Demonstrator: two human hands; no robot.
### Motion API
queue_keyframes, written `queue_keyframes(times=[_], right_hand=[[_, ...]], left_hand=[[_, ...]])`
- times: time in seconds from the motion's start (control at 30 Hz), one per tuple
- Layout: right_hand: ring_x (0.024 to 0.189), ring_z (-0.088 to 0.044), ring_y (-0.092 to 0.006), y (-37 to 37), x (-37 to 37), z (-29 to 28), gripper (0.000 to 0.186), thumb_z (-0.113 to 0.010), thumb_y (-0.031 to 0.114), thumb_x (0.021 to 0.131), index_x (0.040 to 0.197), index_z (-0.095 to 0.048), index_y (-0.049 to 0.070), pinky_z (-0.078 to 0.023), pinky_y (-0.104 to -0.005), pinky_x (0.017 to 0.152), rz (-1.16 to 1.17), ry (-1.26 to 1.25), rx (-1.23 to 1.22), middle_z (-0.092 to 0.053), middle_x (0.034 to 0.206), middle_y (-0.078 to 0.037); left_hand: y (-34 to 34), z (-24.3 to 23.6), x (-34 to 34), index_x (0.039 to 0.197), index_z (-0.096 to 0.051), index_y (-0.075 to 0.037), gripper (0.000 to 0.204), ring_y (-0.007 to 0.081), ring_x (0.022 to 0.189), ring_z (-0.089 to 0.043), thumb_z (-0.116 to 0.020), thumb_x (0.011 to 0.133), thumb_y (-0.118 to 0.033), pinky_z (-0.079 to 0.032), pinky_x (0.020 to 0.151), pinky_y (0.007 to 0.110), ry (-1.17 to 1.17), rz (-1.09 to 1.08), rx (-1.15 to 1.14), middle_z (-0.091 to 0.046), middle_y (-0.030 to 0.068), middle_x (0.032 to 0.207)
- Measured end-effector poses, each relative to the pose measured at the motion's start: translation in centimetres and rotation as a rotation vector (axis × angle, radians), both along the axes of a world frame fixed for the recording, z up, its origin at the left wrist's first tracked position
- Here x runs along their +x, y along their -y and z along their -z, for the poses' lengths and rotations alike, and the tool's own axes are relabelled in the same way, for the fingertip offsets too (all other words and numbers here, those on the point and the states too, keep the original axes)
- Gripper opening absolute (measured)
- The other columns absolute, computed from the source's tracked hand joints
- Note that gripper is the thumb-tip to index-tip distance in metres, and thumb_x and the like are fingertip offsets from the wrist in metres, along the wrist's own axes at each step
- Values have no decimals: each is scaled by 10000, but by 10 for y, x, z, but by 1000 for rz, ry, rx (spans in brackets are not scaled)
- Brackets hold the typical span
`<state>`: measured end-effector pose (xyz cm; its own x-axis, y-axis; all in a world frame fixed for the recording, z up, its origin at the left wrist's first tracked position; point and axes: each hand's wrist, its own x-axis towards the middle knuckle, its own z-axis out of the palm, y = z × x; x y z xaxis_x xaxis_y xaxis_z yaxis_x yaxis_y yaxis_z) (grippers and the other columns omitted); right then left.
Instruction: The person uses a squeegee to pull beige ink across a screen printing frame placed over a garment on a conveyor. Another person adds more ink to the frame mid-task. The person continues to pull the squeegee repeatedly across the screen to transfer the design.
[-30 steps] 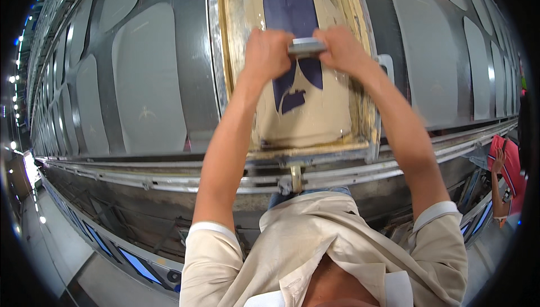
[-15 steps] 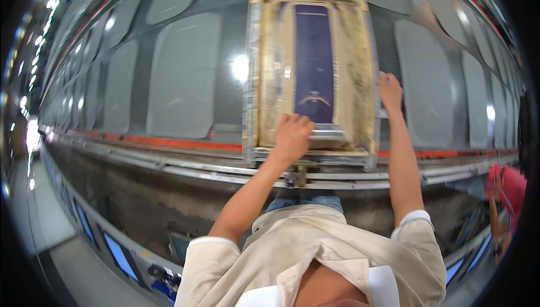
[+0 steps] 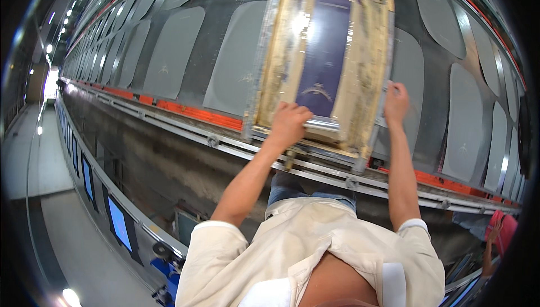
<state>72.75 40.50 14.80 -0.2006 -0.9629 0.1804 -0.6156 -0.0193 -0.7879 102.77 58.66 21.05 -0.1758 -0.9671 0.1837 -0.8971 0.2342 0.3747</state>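
A screen-printing frame (image 3: 268, 59) with a worn, yellow-taped border lies tilted across the long dark table. A purple mesh strip (image 3: 326, 43) runs down its middle, with a small pale curved design near its lower end. My left hand (image 3: 289, 123) is closed round the left end of a squeegee (image 3: 325, 125) with a metal bar, held at the lower end of the strip. My right hand (image 3: 396, 103) has its fingers curled on the frame's right side edge. The squeegee's grip is hidden under my left fingers.
Rounded grey panels (image 3: 236, 59) lie in rows on the table, some with a small pale mark. A metal rail (image 3: 225, 145) and an orange strip (image 3: 185, 111) run along the near edge. At the lower right, another person's hand (image 3: 495, 233) shows beside pink clothing.
My view has turned, so table and frame now slant. The frame has shifted rightward with both hands and overlaps the grey panel on its right. Both hands keep their holds.
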Motion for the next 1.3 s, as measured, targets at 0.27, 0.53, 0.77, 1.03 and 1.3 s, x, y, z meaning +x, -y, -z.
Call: queue_keyframes(times=[0.27, 0.53, 0.77, 1.03, 1.3], right_hand=[[853, -667, -431, -20, 192, 0, 269, -648, 326, 933, 935, -665, 57, -504, -451, 761, 9, 154, 28, -696, 859, -201], [786, -677, -429, -20, 226, -2, 273, -646, 351, 923, 942, -681, 81, -507, -472, 725, 76, 7, 110, -682, 752, -199], [897, -682, -418, -16, 226, -2, 256, -654, 343, 919, 975, -688, 95, -516, -463, 757, 31, -154, 271, -721, 917, -188], [930, -675, -312, 111, 282, -63, 360, -721, 326, 892, 1116, -700, 45, -518, -395, 836, -393, -117, 119, -717, 1030, -148], [970, -698, -362, 282, 383, -89, 434, -771, 354, 795, 1103, -714, 54, -548, -439, 868, -808, -565, 229, -734, 1015, -178]], left_hand=[[-56, -29, 162, 962, -708, -133, 412, 238, 941, -629, -748, 578, 11, -427, 840, 395, 95, -20, 3, -712, -1, 1008], [-82, 4, 227, 962, -680, -142, 402, 224, 912, -619, -715, 588, 2, -418, 820, 388, 94, 103, -38, -699, -20, 1011], [27, 20, 244, 955, -674, -133, 380, 229, 865, -600, -691, 611, 28, -402, 796, 385, 74, 120, -147, -696, -10, 992], [288, 40, 289, 956, -701, -150, 359, 256, 892, -639, -756, 620, -35, -431, 807, 393, 133, 139, -274, -715, 26, 966], [439, -4, 299, 988, -756, -71, 341, 364, 849, -694, -849, 713, -251, -531, 761, 436, 70, 131, 223, -739, 155, 885]])
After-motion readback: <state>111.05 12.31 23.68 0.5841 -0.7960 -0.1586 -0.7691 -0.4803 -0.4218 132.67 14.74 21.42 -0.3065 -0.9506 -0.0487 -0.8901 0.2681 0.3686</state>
